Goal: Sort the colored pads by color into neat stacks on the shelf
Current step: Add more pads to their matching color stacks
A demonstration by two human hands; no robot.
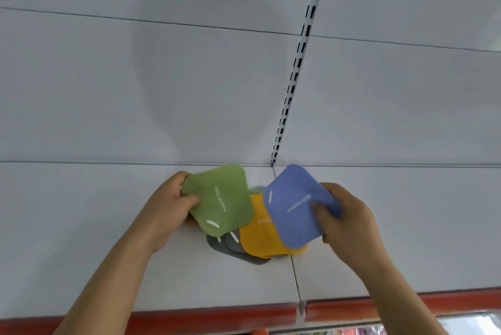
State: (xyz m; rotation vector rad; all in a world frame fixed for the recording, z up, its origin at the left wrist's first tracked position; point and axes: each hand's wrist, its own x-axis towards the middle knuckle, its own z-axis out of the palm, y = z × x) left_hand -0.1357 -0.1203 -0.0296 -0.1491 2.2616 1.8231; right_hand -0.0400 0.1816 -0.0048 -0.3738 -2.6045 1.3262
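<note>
Meanwhile left hand grips green pad, right hand blue pad.

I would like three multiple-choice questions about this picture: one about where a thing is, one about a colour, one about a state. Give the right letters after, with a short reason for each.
1. Where does the yellow pad lie?
A. On the shelf between the two hands
B. In the left hand
C. On the red shelf edge

2. Which colour is the pad that the right hand holds?
A. Green
B. Grey
C. Blue

3. What is the state of the left hand?
A. Flat and open on the shelf
B. Gripping the green pad
C. Hanging idle, empty

Answers:
1 A: it rests on the shelf, partly under the blue pad.
2 C: the thumb presses on blue cloth.
3 B: fingers and thumb curl round an edge of the green pad.
</note>
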